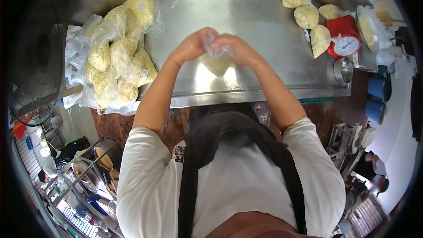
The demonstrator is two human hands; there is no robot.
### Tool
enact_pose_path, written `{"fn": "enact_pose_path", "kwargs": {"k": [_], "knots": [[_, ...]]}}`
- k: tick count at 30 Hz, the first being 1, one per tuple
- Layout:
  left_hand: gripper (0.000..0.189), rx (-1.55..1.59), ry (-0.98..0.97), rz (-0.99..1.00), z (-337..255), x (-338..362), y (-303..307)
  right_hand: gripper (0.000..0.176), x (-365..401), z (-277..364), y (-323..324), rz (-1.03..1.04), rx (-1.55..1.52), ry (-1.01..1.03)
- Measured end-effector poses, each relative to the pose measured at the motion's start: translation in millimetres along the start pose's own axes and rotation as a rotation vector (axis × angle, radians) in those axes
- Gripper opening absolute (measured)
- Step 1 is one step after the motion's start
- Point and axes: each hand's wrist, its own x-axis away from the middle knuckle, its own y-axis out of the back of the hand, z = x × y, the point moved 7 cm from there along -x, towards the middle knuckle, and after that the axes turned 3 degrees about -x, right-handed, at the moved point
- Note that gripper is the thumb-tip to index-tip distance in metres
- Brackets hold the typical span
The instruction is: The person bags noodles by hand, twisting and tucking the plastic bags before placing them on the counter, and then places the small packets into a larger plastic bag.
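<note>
Over the middle of the steel table (260, 22), a small clear plastic bag (216, 65) of pale yellow food hangs below my hands. My left hand (198, 44) is closed on the gathered plastic at the bag's neck, from the left side. From the right, my right hand (236, 49) pinches the same bunched neck, its fingers close to the left ones. The bag's filled part shows under the knuckles, partly blurred; my fingertips are partly hidden by crumpled plastic.
Large clear bags of pale yellow strands (121, 53) are heaped at the table's left. Several smaller filled bags (306, 16) lie at the right beside a red dial scale (346, 44). A metal bowl (343, 70) stands near the right corner. Another person (374, 169) is at far right.
</note>
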Motion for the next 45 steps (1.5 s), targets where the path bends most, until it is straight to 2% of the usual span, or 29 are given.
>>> {"fn": "enact_pose_path", "kwargs": {"k": [3, 5, 6, 7, 8, 10, 11, 14, 15, 16, 18, 19, 21, 24, 27, 30, 33, 36, 37, 38, 39, 40, 41, 42, 44, 45], "knots": [[0.017, 0.077, 0.192, 0.018, 9, 13, 12, 0.058, 31, 5, 34, -0.547, 0.02, -0.219], [0.019, 0.182, 0.234, -0.043, 10, 19, 1, 0.069, 47, -2, -2, -0.53, 0.222, -0.326], [0.021, 0.234, 0.255, -0.069, 12, 18, -8, 0.062, 46, -4, -14, -0.506, 0.317, -0.313], [0.018, 0.002, 0.041, -0.066, -7, 9, -18, 0.056, 45, -5, -26, -0.484, 0.414, -0.298], [0.019, 0.098, 0.019, -0.083, -13, 9, -24, 0.051, 45, -7, -39, -0.465, 0.509, -0.282], [0.024, 0.276, -0.04, -0.132, -39, 6, -17, 0.039, 29, -27, -30, -0.419, 0.171, -0.439], [0.047, 0.462, 0.05, -0.115, -24, 14, -11, 0.026, 27, -27, -21, -0.439, 0.119, -0.514], [0.075, -0.181, -0.078, -0.339, 28, 33, -13, 0.027, 15, -43, -29, -0.324, -0.095, -0.356], [0.066, -0.29, -0.157, -0.214, 53, 35, -47, 0.035, 12, -32, -26, -0.313, -0.047, -0.264], [0.053, -0.506, -0.363, -0.186, 44, 27, -70, 0.043, 8, -14, -21, -0.296, 0.0, -0.174], [0.03, -0.075, -0.167, -0.34, 84, 24, -76, 0.06, 10, 17, -20, -0.261, 0.088, -0.005], [0.024, 0.27, 0.007, -0.412, 95, 17, -74, 0.085, 25, 2, -10, -0.401, 0.004, -0.165], [0.018, 0.963, 0.362, -0.533, 119, 7, -89, 0.091, 53, -97, -38, -0.43, -0.035, -0.401], [0.015, 1.154, 0.548, -0.689, 140, -2, -112, 0.08, 53, -61, -69, -0.299, 0.76, -0.269], [0.018, 1.092, 0.664, -0.575, 164, -5, -129, 0.067, 49, -65, -83, -0.366, 0.619, -0.246], [0.021, 1.059, 0.593, -0.596, 112, 23, -104, 0.044, 46, -85, -80, -0.341, 0.537, -0.137], [0.028, 0.982, 0.461, -0.99, 72, 89, -78, 0.024, 54, -144, -65, -0.345, -0.081, -0.346], [0.034, 1.109, 0.794, -0.536, 170, 99, -132, 0.021, 59, -134, -80, -0.389, -0.803, -0.616], [0.043, 1.267, 0.702, -0.602, 166, 61, -120, 0.02, 53, -121, -83, -0.427, -0.789, -0.566], [0.05, 1.161, 0.649, -0.525, 134, 32, -86, 0.018, 48, -108, -86, -0.463, -0.773, -0.515], [0.054, 1.02, 0.425, -0.442, 149, 5, -59, 0.018, 36, -63, -69, -0.548, -0.61, -0.426], [0.058, 1.215, 0.312, -0.429, 101, -6, -31, 0.019, 25, -19, -45, -0.621, -0.441, -0.33], [0.06, 0.956, 0.248, -0.49, 79, 4, 5, 0.017, 13, 24, -21, -0.596, -0.22, -0.146], [0.06, 0.897, 0.306, -0.481, 69, 15, 16, 0.015, 3, 65, 2, -0.572, 0.002, 0.041], [0.059, 0.771, 0.425, -0.45, 47, 40, 23, 0.017, -1, 96, 21, -0.433, 0.266, 0.153], [0.055, 0.814, 0.481, -0.393, 22, 48, 10, 0.021, -3, 93, 25, -0.313, 0.303, 0.084]]}}
